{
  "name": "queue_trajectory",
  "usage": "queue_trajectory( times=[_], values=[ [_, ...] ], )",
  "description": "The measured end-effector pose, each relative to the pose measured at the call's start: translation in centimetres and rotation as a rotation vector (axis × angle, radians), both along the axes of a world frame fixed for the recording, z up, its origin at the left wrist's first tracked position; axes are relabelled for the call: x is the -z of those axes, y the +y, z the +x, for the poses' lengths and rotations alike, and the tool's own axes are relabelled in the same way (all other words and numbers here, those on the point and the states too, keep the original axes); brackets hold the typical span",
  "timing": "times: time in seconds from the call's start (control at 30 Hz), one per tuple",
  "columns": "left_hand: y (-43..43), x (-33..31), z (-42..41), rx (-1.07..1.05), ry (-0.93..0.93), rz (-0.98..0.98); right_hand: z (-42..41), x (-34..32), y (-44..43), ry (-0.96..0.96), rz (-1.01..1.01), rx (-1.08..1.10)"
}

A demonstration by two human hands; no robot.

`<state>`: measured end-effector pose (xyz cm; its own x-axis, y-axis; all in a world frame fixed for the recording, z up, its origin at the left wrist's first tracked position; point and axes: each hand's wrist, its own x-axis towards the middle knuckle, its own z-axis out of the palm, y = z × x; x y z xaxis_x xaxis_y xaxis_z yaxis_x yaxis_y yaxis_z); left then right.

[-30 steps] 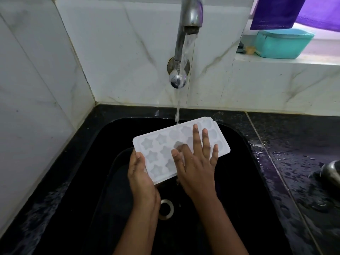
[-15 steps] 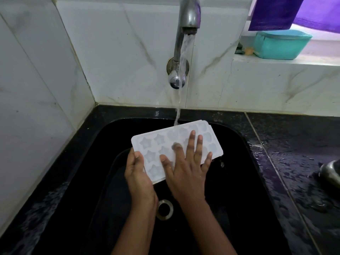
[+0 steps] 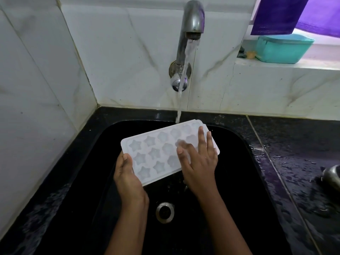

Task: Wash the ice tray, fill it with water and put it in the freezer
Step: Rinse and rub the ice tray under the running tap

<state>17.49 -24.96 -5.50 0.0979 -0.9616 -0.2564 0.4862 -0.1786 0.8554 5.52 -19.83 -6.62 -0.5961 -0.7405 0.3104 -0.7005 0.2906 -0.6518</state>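
Note:
A white ice tray (image 3: 156,150) with star and flower moulds is held over the black sink (image 3: 230,181), tilted with its far right end higher. My left hand (image 3: 127,173) grips its near left corner, thumb on top. My right hand (image 3: 198,159) lies flat on the tray's right half with straight, spread fingers. Water runs from the metal tap (image 3: 193,17) and strikes the tray's far edge.
The drain (image 3: 165,212) sits at the sink bottom between my forearms. The black counter (image 3: 294,144) on the right is wet, with a metal object (image 3: 333,176) at its edge. A teal container (image 3: 283,47) stands on the ledge under purple cloth (image 3: 279,13).
My right hand has slid along the tray's top, first toward the left and then back to the right end. The tray has shifted slightly under the stream. My left hand keeps its hold.

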Motion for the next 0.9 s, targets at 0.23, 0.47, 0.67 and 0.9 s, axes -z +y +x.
queue_trajectory(
  times=[0.23, 0.47, 0.67, 0.9],
  values=[
    [-1.1, -0.2, 1.2, -0.009, -0.033, -0.013, 1.0, 0.0, -0.1, 0.187, 0.127, -0.036],
    [-0.7, 0.2, 0.8, 0.045, -0.033, -0.003, 1.1, 0.1, 0.0, 0.152, 0.098, -0.061],
    [-0.5, 0.2, 0.5, 0.099, -0.014, 0.002, 0.5, 0.2, 0.2, 0.232, 0.068, 0.089],
    [-1.0, 0.4, 0.9, 0.034, 0.005, 0.023, -0.5, 0.0, 0.3, 0.167, 0.049, -0.099]
  ],
)
